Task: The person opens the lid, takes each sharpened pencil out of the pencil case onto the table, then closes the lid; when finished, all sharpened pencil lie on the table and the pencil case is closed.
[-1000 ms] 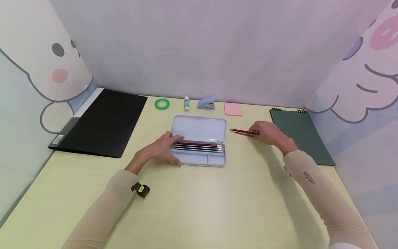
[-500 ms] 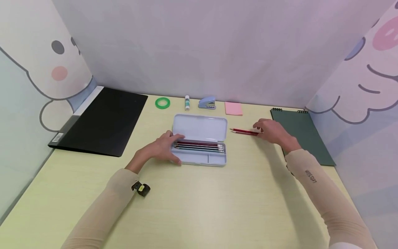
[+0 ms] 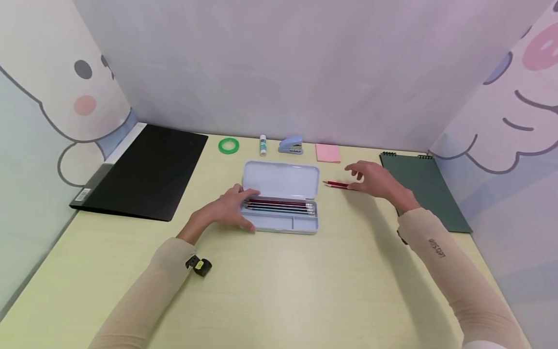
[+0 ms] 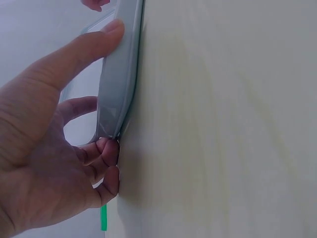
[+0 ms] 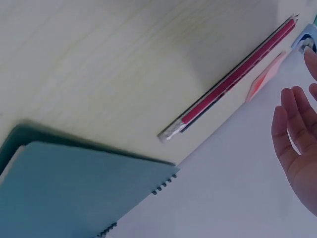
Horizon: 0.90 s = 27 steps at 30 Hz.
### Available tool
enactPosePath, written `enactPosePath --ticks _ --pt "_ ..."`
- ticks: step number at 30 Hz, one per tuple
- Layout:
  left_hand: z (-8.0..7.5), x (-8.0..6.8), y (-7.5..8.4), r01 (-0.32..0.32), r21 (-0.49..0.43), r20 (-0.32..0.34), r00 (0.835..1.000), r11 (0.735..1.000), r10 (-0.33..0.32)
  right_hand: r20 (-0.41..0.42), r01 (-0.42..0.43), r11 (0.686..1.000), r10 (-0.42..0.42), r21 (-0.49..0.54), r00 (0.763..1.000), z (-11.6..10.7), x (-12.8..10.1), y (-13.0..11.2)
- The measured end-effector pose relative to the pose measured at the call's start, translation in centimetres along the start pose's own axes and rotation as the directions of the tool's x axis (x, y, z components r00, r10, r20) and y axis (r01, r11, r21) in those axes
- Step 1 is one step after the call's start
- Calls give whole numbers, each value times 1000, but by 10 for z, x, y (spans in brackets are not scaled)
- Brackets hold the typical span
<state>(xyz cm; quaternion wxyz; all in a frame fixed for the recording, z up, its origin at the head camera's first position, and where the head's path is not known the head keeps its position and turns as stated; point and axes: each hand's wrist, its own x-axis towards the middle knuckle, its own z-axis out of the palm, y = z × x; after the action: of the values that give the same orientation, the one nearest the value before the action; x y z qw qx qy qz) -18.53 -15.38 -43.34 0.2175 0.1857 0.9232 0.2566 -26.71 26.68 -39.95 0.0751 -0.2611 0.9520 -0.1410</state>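
Observation:
A pale blue pencil case (image 3: 272, 223) lies with its lid raised in the middle of the table. Several red and green pencils (image 3: 279, 206) fill its back compartment, while the front compartments hold nothing visible. My left hand (image 3: 227, 206) grips the case's left end, the thumb (image 4: 113, 37) against its front side and other fingers at the corner. To the right of the case, red pencils (image 3: 334, 183) lie together on the tabletop. Over their eraser end hovers my right hand (image 3: 376, 181), fingers loosely bent; in the right wrist view they are apart from the pencils.
Along the back stand a green tape roll (image 3: 228, 145), a glue stick (image 3: 263, 145), a blue stapler (image 3: 291, 145) and pink sticky notes (image 3: 328, 152). A black folder (image 3: 152, 169) lies at left, a dark green spiral pad (image 3: 427, 189) at right. Walls border the table.
My right hand has let go of the red pencils, which now lie on the table, and has shifted slightly left above them. The left hand stays on the case.

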Motion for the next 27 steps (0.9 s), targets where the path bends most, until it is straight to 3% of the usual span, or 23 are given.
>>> enactPosePath --ticks 9,15,27 --pt "1 0 0 5 0 8 1000 1000 -5 0 57 980 -58 189 998 2 16 -51" --pt "0 0 1 16 6 10 1000 1000 -16 3 157 966 -161 204 987 8 21 -86" --pt "-1 0 2 17 4 16 1000 1000 -17 155 232 958 -259 170 954 35 28 -135"
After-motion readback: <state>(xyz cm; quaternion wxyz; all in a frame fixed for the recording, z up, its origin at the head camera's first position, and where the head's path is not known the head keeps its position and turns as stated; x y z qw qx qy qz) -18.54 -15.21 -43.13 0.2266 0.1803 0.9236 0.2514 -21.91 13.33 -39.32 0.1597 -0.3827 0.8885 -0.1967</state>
